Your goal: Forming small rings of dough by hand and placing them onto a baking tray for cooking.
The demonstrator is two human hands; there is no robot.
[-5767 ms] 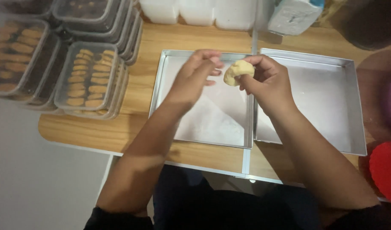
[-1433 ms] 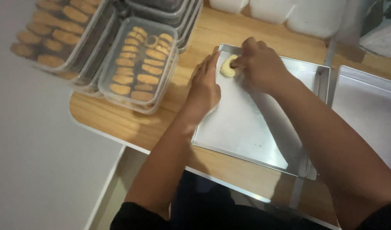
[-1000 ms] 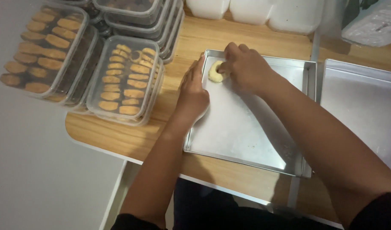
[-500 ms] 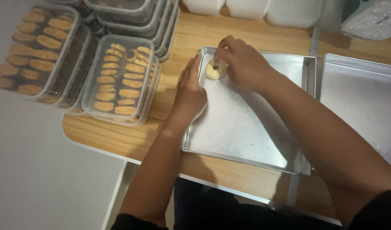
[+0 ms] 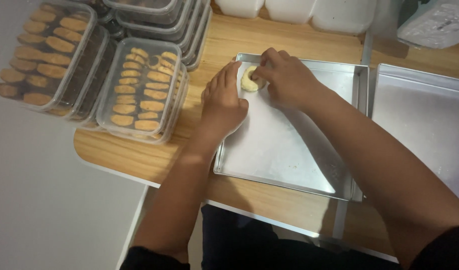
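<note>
A pale yellow lump of dough [image 5: 249,80] lies in the far left corner of a metal baking tray [image 5: 339,187] lined with white paper [image 5: 274,145]. My right hand [image 5: 284,77] rests over the dough, its fingertips pressing on it. Flat and with straight fingers, my left hand [image 5: 222,102] lies on the tray's left rim, its fingertips right beside the dough.
A second metal tray [image 5: 424,120] sits to the right. Stacked clear plastic boxes of oblong brown cookies [image 5: 139,90] stand on the wooden table [image 5: 134,157] to the left, more behind them. White containers [image 5: 314,7] line the far edge.
Earlier both hands held the dough above the trays. It has since been set down in the left tray's far corner, and my right hand keeps pressing it there.
</note>
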